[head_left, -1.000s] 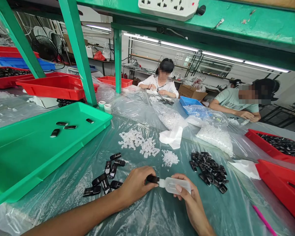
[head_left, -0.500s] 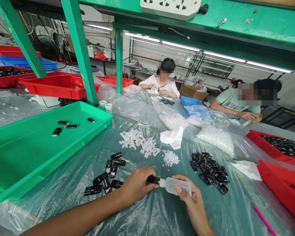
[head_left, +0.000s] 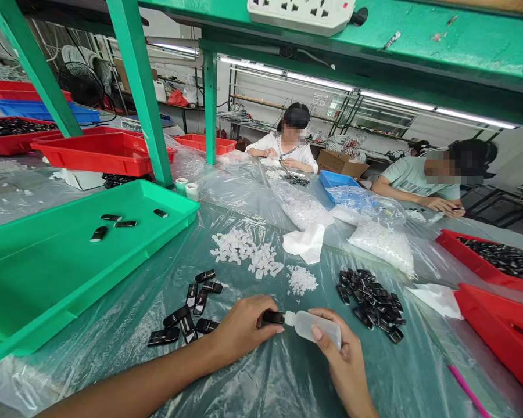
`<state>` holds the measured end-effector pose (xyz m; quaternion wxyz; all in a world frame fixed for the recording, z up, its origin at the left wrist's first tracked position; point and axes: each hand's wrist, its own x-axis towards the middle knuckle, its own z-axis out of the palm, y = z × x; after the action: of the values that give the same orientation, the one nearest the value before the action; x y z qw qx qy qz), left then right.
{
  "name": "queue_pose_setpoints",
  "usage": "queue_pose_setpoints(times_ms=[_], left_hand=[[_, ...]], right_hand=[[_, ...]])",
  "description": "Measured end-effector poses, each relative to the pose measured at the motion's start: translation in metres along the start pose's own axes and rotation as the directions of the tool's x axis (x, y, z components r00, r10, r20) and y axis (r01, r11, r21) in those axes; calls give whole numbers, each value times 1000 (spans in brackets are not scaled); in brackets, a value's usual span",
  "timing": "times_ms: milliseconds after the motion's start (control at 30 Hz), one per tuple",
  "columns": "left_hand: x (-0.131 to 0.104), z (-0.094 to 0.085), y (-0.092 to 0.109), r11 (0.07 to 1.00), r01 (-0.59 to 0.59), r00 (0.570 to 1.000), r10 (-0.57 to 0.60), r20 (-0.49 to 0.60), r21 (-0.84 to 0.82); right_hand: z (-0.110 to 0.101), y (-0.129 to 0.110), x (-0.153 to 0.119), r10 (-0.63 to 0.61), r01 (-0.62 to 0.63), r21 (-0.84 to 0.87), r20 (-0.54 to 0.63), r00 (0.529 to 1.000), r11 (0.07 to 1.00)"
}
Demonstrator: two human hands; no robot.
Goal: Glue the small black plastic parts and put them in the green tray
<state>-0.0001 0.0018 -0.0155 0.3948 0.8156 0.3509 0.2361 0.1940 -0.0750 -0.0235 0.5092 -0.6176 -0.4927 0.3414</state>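
My left hand (head_left: pixel 248 319) pinches a small black plastic part (head_left: pixel 273 317) between thumb and fingers. In my right hand (head_left: pixel 340 342) lies a translucent white squeeze bottle (head_left: pixel 311 326), tilted on its side, its neck against the right end of the black part. Whether the tip enters the part I cannot tell. To the left of my left hand lies a loose group of black parts (head_left: pixel 200 301). A larger heap of black parts (head_left: pixel 370 299) sits to the right, beyond my right hand. Small white pieces (head_left: pixel 248 251) and finer white bits (head_left: pixel 302 279) lie ahead of my hands.
A green tray (head_left: pixel 165 232) holding several black parts stands at the left. Red trays (head_left: pixel 483 313) line the right side, near a pink stick (head_left: pixel 468 390). Green posts (head_left: pixel 142 93) rise at the left. Two people (head_left: pixel 287 145) sit across the plastic-covered table.
The black part and bottle have shifted very slightly to the right, with the bottle tilted a little more. Both hands keep their hold.
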Motion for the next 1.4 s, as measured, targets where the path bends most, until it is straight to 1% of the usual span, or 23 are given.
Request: queue_pose_setpoints(times_ms=[167, 267, 400, 533, 600, 667, 767, 867, 933, 1000, 1133, 1200, 1233, 1267, 1300, 1367, 1400], left_hand=[[-1, 1, -1, 1000, 5, 1000, -5, 2, -11], [0, 2, 0, 998, 6, 1000, -6, -2, -60], [2, 1, 0, 981, 36, 999, -36, 4, -193], [3, 0, -1, 940, 57, 998, -54, 18, -337], [3, 1, -1, 923, 61, 998, -53, 30, -381], [2, 1, 0, 913, 63, 998, -53, 36, -403], [2, 1, 1, 906, 70, 998, -60, 38, -417], [1, -1, 1, 903, 76, 997, -63, 45, -422], [2, -2, 1, 902, 77, 997, -61, 51, -425], [1, -2, 2, 901, 79, 996, -58, 62, -426], [0, -2, 2, 907, 77, 995, -46, 85, -413], [-1, -1, 3, 912, 72, 995, -35, 99, -405], [-2, -1, 3, 914, 67, 994, -27, 105, -399], [-2, 0, 3, 917, 63, 994, -21, 111, -394], [-3, 0, 3, 920, 58, 994, -15, 113, -387], [-4, 1, 2, 925, 46, 993, -1, 119, -378], [-5, 1, 1, 925, 41, 991, 11, 133, -377]], right_hand=[[-1, 0, -2, -19, 19, -21, 1, 1000, 1000], [-2, -1, -1, -19, 19, 17, 19, 1000, 1000], [-2, 4, 2, 47, -54, 159, 49, 998, 986], [-2, 10, 6, 110, -128, 349, 72, 991, 928], [-4, 11, 8, 120, -137, 398, 67, 991, 907], [-6, 12, 10, 114, -123, 409, 46, 992, 904], [-10, 12, 16, 88, -83, 335, 0, 996, 939], [-14, 14, 22, 25, -17, 116, -72, 997, 993], [-16, 16, 25, -8, 4, -35, -94, 996, 999], [-19, 20, 27, -1, -10, -134, -82, 997, 991], [-26, 24, 31, 25, -37, -240, -55, 998, 970], [-28, 22, 31, -7, -10, -271, -62, 998, 963], [-28, 20, 30, -44, 17, -285, -89, 995, 959], [-28, 17, 28, -97, 53, -299, -137, 986, 953], [-27, 12, 26, -159, 91, -315, -201, 967, 945], [-23, 2, 19, -278, 159, -345, -330, 902, 925], [-19, -4, 15, -316, 187, -346, -368, 874, 920]])
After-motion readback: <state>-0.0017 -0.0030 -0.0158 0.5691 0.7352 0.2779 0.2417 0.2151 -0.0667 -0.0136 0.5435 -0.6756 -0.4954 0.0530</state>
